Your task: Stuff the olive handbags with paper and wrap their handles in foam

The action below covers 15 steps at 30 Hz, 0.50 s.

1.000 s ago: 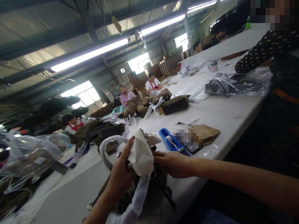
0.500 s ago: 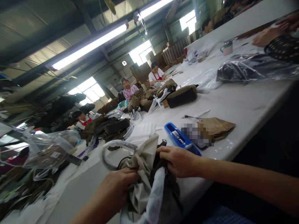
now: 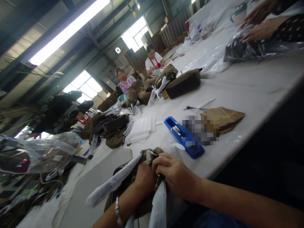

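Observation:
An olive-brown handbag [image 3: 152,151] is at the near edge of the table, its handles [image 3: 116,179] wrapped in white covering. My left hand [image 3: 145,177], with a bracelet on the wrist, reaches across the bag and is closed at its upper edge; its fingertips are hidden. Against it, my right hand [image 3: 177,174] pinches the same edge near a metal ring, fingers curled. One wrapped handle hangs down below my right hand. The pale lining seen before is out of sight.
A blue tray [image 3: 196,152] with small items lies beyond my right hand, beside brown paper [image 3: 225,118]. More olive bags [image 3: 182,84] are farther back. At right, a co-worker's hands [image 3: 263,30] touch a plastic-wrapped dark item [image 3: 237,49]. Other people sit behind.
The pale lining has gone from view and the olive edge shows. My left hand has moved up and right, next to my right hand. The co-worker's hands have come down onto the wrapped item.

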Each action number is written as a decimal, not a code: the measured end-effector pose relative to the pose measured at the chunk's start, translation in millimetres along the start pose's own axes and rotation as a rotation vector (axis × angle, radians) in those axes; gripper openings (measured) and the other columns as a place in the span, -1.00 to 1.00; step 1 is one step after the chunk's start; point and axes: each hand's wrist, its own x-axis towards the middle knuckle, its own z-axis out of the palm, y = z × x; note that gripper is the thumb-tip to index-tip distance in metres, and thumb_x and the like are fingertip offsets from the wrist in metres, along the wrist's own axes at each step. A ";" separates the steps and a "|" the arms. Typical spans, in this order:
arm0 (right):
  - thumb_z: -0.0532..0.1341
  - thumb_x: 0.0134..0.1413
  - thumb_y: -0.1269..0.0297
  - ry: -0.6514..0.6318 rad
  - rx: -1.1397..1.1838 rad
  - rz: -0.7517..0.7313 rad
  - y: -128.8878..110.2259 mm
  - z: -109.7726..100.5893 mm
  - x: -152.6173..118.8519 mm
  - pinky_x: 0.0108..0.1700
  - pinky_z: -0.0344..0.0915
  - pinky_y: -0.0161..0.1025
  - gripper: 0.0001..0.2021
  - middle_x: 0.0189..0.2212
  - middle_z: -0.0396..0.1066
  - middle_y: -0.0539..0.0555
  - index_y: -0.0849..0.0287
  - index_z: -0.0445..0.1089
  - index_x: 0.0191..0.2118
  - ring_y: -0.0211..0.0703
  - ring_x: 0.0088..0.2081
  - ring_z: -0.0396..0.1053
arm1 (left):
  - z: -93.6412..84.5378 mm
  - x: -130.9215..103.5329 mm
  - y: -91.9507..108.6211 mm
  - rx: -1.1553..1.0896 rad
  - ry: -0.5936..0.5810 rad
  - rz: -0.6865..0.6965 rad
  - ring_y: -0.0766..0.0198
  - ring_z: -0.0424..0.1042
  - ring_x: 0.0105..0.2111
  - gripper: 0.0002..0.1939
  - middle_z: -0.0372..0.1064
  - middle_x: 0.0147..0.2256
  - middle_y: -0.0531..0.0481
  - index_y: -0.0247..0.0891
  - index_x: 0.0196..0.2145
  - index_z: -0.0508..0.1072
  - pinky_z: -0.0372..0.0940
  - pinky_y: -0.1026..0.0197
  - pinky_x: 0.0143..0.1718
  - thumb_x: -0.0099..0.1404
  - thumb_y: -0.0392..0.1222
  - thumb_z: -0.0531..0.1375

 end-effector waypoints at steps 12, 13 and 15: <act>0.36 0.10 0.06 0.079 -0.007 0.522 4.3 -25.6 12.7 0.11 0.35 0.11 -0.32 0.11 0.36 0.29 0.16 0.17 0.27 0.19 0.13 0.33 | -51.2 -34.6 -7.1 -0.187 -0.124 0.152 -0.03 0.58 -0.12 -0.63 0.58 -0.09 -0.17 -0.16 0.02 0.53 0.50 0.03 -0.05 0.36 0.01 0.14; 0.35 0.11 0.07 0.005 -0.017 0.571 5.8 -26.2 16.1 0.04 0.38 0.10 -0.39 0.01 0.43 0.26 0.17 0.23 0.22 0.18 0.04 0.40 | -52.3 -35.1 -8.7 -0.234 -0.138 0.112 0.02 0.60 -0.14 -0.65 0.59 -0.13 -0.14 -0.16 -0.02 0.54 0.51 0.09 -0.07 0.39 0.02 0.12; 0.31 0.12 0.16 -0.085 0.036 0.613 8.8 -25.5 22.1 -0.12 0.40 -0.03 -0.60 -0.19 0.48 0.17 0.17 0.33 0.04 0.07 -0.16 0.46 | -48.5 -35.7 -13.1 -0.280 -0.092 0.052 0.08 0.61 -0.19 -0.69 0.60 -0.21 -0.11 -0.18 -0.11 0.55 0.50 0.16 -0.11 0.44 -0.01 0.07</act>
